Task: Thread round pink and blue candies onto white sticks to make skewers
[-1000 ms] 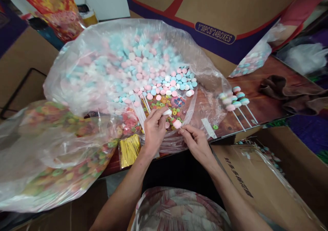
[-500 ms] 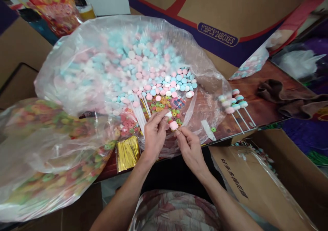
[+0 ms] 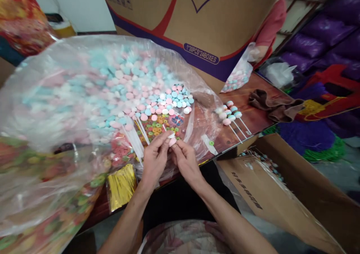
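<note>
My left hand [image 3: 154, 154] and my right hand [image 3: 186, 160] meet over the table's front edge, fingers pinched together. Between them are a white and a pink marshmallow [image 3: 172, 141], pressed close. A thin pale stick end [image 3: 164, 127] shows just above my left fingers; whether it runs through the marshmallows is hidden. Beyond my hands lie loose ring-shaped gummies [image 3: 160, 124] in green, yellow and orange. White sticks [image 3: 133, 143] lie by my left hand. A large clear bag [image 3: 84, 44] spills pink, blue and white marshmallows [image 3: 174, 100] towards me.
Several marshmallow skewers [image 3: 232, 114] lie to the right, near a brown cloth [image 3: 270, 104]. Gold twist ties [image 3: 121, 184] sit front left beside a bag of ring gummies [image 3: 56, 194]. An open carton [image 3: 253, 179] stands below right. Behind a big box [image 3: 168, 29], a person's pink sleeve [image 3: 271, 25] shows.
My view has swung to the right. My hands have come together, and the pink marshmallow pieces that were between them now sit tight against the white one at my fingertips.
</note>
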The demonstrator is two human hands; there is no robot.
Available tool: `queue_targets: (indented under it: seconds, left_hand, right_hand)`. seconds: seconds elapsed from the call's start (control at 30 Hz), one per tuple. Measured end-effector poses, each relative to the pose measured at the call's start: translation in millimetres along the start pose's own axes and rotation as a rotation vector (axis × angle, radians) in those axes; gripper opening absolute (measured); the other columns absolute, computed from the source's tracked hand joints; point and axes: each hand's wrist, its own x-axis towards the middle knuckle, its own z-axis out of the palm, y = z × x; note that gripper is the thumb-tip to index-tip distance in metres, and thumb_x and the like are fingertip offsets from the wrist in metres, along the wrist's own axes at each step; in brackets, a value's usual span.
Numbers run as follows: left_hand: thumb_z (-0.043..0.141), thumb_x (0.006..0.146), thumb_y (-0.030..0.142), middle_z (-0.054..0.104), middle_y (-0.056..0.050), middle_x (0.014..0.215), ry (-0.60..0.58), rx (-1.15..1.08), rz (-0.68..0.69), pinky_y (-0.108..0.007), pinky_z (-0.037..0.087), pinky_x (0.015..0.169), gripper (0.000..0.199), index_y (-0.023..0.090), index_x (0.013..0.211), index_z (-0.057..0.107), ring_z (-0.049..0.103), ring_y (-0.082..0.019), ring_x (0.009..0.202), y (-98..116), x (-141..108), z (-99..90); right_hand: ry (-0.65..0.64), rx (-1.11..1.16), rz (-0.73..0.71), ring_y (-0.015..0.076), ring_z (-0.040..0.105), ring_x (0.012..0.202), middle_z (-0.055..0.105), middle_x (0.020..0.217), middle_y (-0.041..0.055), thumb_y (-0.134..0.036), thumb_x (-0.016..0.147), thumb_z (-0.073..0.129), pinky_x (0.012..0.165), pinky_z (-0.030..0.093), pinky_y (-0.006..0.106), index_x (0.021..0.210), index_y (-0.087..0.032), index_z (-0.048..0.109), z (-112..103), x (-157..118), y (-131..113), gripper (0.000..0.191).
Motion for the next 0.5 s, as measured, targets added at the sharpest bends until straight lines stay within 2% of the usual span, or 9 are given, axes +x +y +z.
queue_targets:
  seconds: [0.1,0.17,0.23,0.3,0.37,0.5]
  left_hand:
    - [0.064,0.089,0.044,0.067,-0.007,0.130,-0.106,-0.053,-0.082,-0.038,0.048,0.105,0.042,0.025,0.126,0.068,0.062,-0.024,0.121,12,1,-7.2]
    - [0.067,0.087,0.044,0.065,-0.009,0.132,-0.136,-0.097,-0.101,-0.035,0.054,0.095,0.049,0.026,0.132,0.063,0.066,-0.024,0.113,21,8,-14.5]
    - [0.067,0.086,0.043,0.069,-0.009,0.126,-0.076,-0.074,-0.070,-0.032,0.057,0.081,0.046,0.025,0.129,0.066,0.071,-0.022,0.094,27,23,-21.7]
    - [0.066,0.086,0.037,0.074,-0.008,0.111,0.024,0.085,0.021,-0.031,0.056,0.073,0.032,0.023,0.114,0.073,0.069,-0.020,0.081,28,43,-25.5]
    - [0.064,0.086,0.028,0.075,-0.005,0.094,0.037,0.336,0.146,-0.030,0.053,0.073,0.018,0.024,0.096,0.078,0.067,-0.020,0.078,26,61,-22.7]
    - [0.059,0.085,0.017,0.069,-0.006,0.084,-0.227,0.717,0.258,-0.032,0.048,0.073,0.020,0.024,0.084,0.077,0.063,-0.022,0.078,15,78,0.3]
  right_hand:
    - [-0.036,0.141,-0.010,0.0126,0.046,0.056,0.048,0.060,-0.0032,-0.038,0.099,0.044,0.054,0.039,0.022,0.072,-0.019,0.053,-24,2,3,0.034]
    - [0.040,0.137,-0.012,0.0141,0.049,0.061,0.052,0.065,-0.0016,-0.040,0.095,0.051,0.057,0.039,0.023,0.074,-0.018,0.060,-44,3,9,0.032]
    - [0.162,0.049,-0.004,0.0147,0.048,0.061,0.053,0.066,-0.0013,-0.038,0.094,0.053,0.057,0.038,0.024,0.078,-0.018,0.065,-62,2,17,0.029]
    - [0.246,-0.061,-0.012,0.0156,0.050,0.061,0.054,0.066,-0.0008,-0.034,0.094,0.050,0.059,0.038,0.025,0.082,-0.018,0.068,-71,0,28,0.027]
    - [0.258,-0.146,-0.046,0.0175,0.055,0.066,0.060,0.071,0.0013,-0.028,0.095,0.047,0.064,0.042,0.027,0.087,-0.018,0.069,-74,-3,39,0.025]
    - [0.246,-0.204,-0.105,0.0199,0.061,0.076,0.065,0.081,0.0054,-0.025,0.097,0.046,0.073,0.044,0.031,0.093,-0.018,0.070,-68,-11,49,0.026]
